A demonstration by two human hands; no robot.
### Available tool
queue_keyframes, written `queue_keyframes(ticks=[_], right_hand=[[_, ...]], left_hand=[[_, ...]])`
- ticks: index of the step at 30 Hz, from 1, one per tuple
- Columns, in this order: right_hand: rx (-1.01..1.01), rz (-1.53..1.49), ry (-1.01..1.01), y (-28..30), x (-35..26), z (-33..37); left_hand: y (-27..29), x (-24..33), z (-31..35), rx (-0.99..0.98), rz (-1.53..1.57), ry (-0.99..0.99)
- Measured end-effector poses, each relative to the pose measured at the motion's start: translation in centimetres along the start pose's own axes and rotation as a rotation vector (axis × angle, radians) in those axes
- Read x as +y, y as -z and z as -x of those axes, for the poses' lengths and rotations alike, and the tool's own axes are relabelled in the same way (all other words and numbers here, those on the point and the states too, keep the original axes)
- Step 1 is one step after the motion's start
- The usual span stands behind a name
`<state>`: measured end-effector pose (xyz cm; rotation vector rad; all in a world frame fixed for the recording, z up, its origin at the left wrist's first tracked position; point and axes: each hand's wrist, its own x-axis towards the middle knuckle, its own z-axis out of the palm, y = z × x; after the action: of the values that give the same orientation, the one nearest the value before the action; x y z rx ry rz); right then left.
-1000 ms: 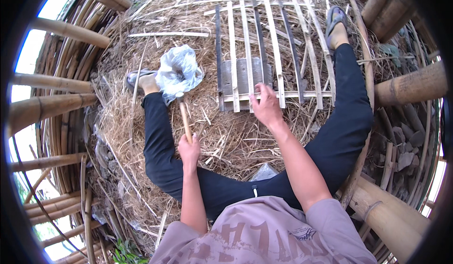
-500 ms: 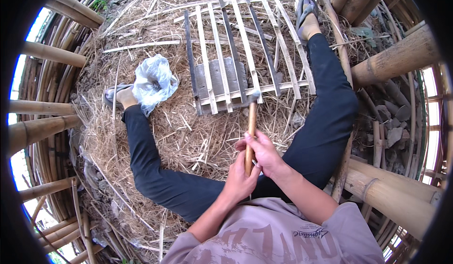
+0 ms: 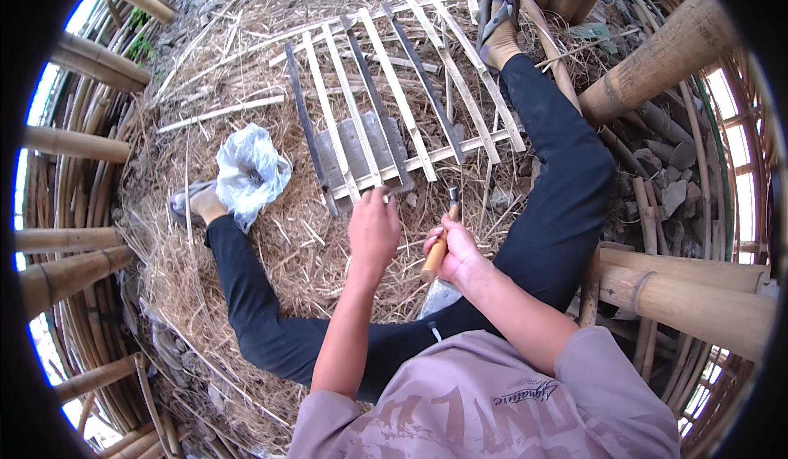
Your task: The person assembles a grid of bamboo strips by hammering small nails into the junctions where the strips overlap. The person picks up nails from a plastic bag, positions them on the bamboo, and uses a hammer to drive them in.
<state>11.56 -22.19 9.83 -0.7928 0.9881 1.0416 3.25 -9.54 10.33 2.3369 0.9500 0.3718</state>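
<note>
A slatted frame (image 3: 392,89) of pale and dark wooden strips lies ahead of me, nailed or laid across thin crosspieces. Under its near half sits a grey concrete slab (image 3: 338,149). My left hand (image 3: 375,231) is at the near crosspiece, back upward and fingers curled closed at the lower slat ends. Whatever is between those fingertips is too small to make out. My right hand (image 3: 456,250) grips the wooden handle of a hammer (image 3: 438,255), its small metal head tilted away from me, just short of the frame.
A crumpled clear plastic bag (image 3: 253,172) lies by my left foot. Dry straw (image 3: 271,270) and loose strips cover the ground. My legs spread around the work. Thick bamboo poles (image 3: 665,57) and rubble (image 3: 675,196) stand on the right, with more bamboo poles (image 3: 78,143) on the left.
My left hand has left the hammer handle and reached forward to the frame's near edge. The hammer, now in my right hand alone, has been lowered and tilted. The view has shifted slightly.
</note>
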Motion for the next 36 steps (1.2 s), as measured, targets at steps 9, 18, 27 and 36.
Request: queue_keyframes(ticks=[9, 18, 27, 36], right_hand=[[-0.142, -0.223, -0.109, -0.8, -2.6, -5.0], [-0.053, -0.048, -0.054, 0.4, -2.1, -4.7], [-0.225, -0.004, -0.168, 1.8, -2.1, -5.1], [-0.291, 0.084, -0.128, 2.1, -3.0, -4.0]], left_hand=[[-6.7, 1.6, -6.6, -0.263, -0.466, -0.201], [-10.3, 1.2, -8.6, -0.201, -0.553, -0.189], [-10.4, -0.4, -9.7, -0.080, -0.482, -0.260], [-9.8, -0.8, -10.0, -0.090, -0.457, -0.247]])
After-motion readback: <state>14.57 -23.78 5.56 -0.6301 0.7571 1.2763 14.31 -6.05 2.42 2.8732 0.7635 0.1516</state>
